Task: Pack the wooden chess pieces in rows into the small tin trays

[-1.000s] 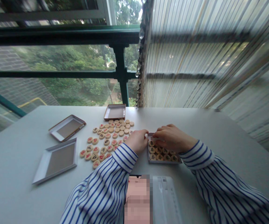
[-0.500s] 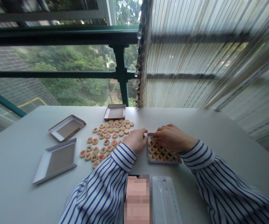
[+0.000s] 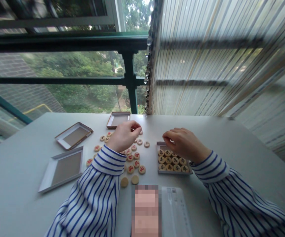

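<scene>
Round wooden game pieces (image 3: 133, 156) with red or black characters lie spread on a white table (image 3: 231, 148). My left hand (image 3: 124, 135) hovers over the far side of the spread, its fingers curled in a pinch over the pieces; what they hold is hidden. My right hand (image 3: 183, 144) rests with curled fingers on the far edge of a small tray (image 3: 173, 172) that holds several pieces in rows. Both arms wear blue-striped white sleeves.
Three shallow box halves lie on the table: one at the back (image 3: 118, 119), one at the left (image 3: 73, 135) and a larger one near the left front (image 3: 62, 168). A white flat object (image 3: 175, 210) lies close to me. A window railing and a blind stand behind.
My left hand has left the tray's corner and moved left and away, over the far loose pieces. Pieces it covered now show. My right hand stays on the tray.
</scene>
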`<state>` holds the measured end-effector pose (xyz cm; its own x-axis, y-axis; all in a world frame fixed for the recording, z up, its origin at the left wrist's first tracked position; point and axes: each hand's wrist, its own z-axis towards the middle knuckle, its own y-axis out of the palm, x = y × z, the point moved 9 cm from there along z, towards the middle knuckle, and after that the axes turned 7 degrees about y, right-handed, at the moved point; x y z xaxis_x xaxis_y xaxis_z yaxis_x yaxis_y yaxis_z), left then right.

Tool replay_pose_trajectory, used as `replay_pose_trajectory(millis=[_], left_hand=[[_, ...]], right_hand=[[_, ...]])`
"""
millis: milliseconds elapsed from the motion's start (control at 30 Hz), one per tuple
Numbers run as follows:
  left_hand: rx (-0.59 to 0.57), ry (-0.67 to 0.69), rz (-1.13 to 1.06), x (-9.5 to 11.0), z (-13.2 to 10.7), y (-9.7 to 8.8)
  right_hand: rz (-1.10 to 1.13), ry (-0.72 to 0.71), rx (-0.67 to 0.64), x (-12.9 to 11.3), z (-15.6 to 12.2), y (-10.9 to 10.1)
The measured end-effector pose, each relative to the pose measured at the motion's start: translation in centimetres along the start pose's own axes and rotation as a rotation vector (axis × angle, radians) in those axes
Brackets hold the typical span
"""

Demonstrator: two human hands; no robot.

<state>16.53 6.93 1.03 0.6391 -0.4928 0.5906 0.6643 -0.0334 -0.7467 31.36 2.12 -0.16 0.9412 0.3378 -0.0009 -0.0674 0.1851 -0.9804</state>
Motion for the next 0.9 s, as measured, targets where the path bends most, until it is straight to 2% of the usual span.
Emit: replay_pose_trajectory(millis=[333,567,733,900], left_hand=[[0.157,-0.006,-0.011,0.4,-1.1,-5.0],[0.196,-0.005,-0.015,0.4,-2.0,-6.4],[0.216,-0.045,0.039,-1.4,-3.6,-7.2],[0.248,-0.111,0.112,-4.6,-5.9,-8.0]], right_hand=[[0.027,-0.013,0.037,-0.6,-0.2,-0.3],[0.052,-0.058,0.045,-1.5,-0.4,-0.6],[0.055,-0.076,0.068,-1.8,-0.5,-0.7],[0.052,-0.087,0.082,-2.1,-0.5,-0.5]])
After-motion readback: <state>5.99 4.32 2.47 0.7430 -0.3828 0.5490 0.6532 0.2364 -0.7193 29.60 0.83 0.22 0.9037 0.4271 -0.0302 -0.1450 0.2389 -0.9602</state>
